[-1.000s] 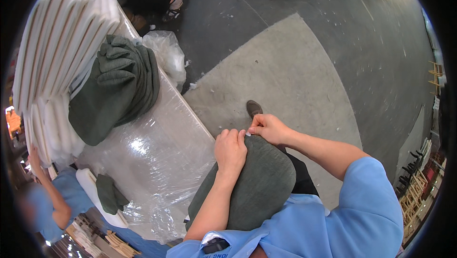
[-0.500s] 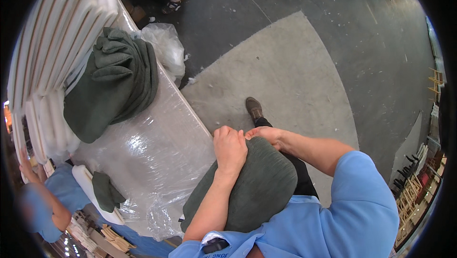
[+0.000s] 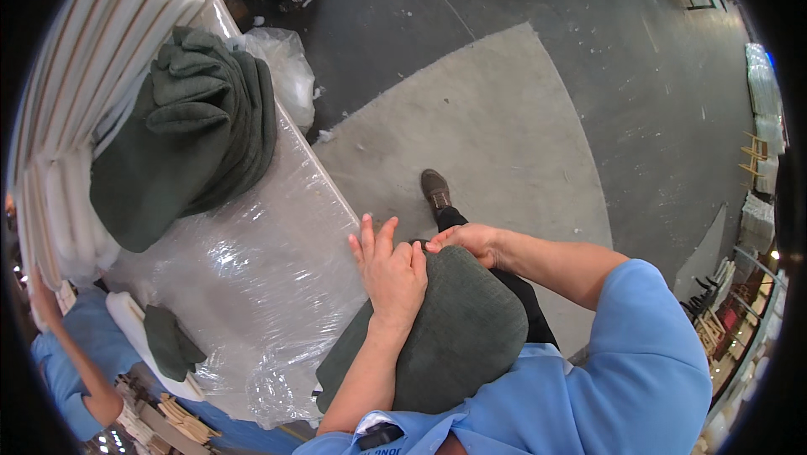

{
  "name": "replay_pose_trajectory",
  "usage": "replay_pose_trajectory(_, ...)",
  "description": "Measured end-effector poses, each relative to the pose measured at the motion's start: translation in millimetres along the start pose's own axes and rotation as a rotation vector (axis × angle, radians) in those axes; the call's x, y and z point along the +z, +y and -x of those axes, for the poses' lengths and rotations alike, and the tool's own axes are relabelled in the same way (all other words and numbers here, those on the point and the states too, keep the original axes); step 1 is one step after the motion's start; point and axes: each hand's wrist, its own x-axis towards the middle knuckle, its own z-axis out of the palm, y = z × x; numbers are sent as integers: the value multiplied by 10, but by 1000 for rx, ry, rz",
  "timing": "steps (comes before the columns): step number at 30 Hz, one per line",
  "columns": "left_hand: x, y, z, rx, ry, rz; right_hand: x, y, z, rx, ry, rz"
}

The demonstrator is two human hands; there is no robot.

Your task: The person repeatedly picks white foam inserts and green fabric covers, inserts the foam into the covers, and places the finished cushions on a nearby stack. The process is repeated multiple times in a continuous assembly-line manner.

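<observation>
A dark green fabric-covered cushion rests against my body, over the near edge of the table. My left forearm lies across it. At its far edge is my left hand, fingers stretched out and apart, the palm side down by the fabric. My right hand pinches the cushion's far edge beside the left fingertips. A small dark bit shows between the two hands; I cannot make out what it is. On the table to the left lies a pile of dark green fabric covers, folded over one another.
Plastic film wraps the table. White foam pads stand stacked at its far left. A co-worker in a blue shirt is at lower left, near a white pad with a green cloth. A clear plastic bag hangs past the table's edge.
My left fingers have lifted and spread from their curled grip on the cushion's edge. My right hand keeps its pinch, slightly shifted. The view has moved a little.
</observation>
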Motion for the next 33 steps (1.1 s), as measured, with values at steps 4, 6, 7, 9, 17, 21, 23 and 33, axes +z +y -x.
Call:
replay_pose_trajectory(4,31,-75,32,22,-8,54,35,21,-35,122,74,-14)
replay_pose_trajectory(6,43,-138,53,64,-12,63,75,8,-49,182,107,-15)
replay_pose_trajectory(7,41,-165,69,87,-13,62,90,16,-69,208,126,-11)
replay_pose_trajectory(9,59,-182,97,101,-9,67,93,21,-71,248,127,-35)
replay_pose_trajectory(17,75,-190,108,121,-32,-13,193,69,-23,155,163,19)
replay_pose_trajectory(21,19,-152,93,127,-82,-93,153,206,-9,37,9,-53)
replay_pose_trajectory(23,47,-120,135,117,-64,-120,96,326,-60,-13,-48,-113)
replay_pose_trajectory(33,126,-166,119,150,-3,-172,95,634,-246,-214,-129,-269)
